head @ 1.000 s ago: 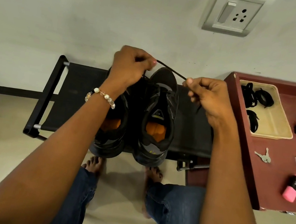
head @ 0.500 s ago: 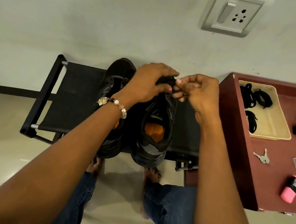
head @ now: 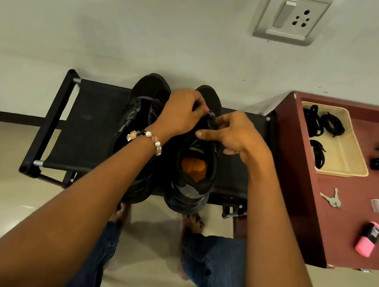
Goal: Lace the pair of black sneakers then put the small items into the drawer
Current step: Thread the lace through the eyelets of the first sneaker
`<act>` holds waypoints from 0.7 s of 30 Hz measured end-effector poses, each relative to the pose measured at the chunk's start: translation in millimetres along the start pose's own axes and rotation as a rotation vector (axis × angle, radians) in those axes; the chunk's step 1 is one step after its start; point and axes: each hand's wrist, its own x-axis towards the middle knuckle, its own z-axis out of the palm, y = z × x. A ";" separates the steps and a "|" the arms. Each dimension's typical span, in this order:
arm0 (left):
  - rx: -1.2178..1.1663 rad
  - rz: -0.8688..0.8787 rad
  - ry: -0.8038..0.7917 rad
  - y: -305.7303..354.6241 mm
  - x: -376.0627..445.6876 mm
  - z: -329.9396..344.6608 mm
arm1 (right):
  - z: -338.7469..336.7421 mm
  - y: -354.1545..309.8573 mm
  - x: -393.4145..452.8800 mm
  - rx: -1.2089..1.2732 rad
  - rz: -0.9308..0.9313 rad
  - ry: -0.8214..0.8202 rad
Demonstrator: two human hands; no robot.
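Black sneakers [head: 192, 168] with orange insoles stand side by side on the black fabric tabletop [head: 91, 128]. Over the right-hand shoe, the left hand [head: 180, 114] pinches its thin black lace [head: 208, 118]; the right hand [head: 234, 135] pinches it too, other fingers spread.

We count two black sneakers [head: 170, 145], three bundled laces [head: 322, 129], two keys [head: 332, 199], one pink roll [head: 368, 239] and one tray [head: 353, 154].

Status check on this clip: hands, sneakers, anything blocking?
Left hand and right hand both pinching lace at right sneaker eyelets. Left sneaker beside it on stool. Nothing blocking.
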 end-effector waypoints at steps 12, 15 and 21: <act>0.013 -0.202 0.024 -1.1 -7.3 29.4 | 0.5 10.4 -5.3 -0.067 -0.025 0.059; -0.113 -0.281 0.039 -0.8 -6.5 33.6 | 0.2 10.8 -3.6 -0.067 -0.040 0.043; -0.204 -0.414 0.060 6.8 -9.9 37.0 | 2.6 13.4 -0.2 -0.072 -0.064 0.056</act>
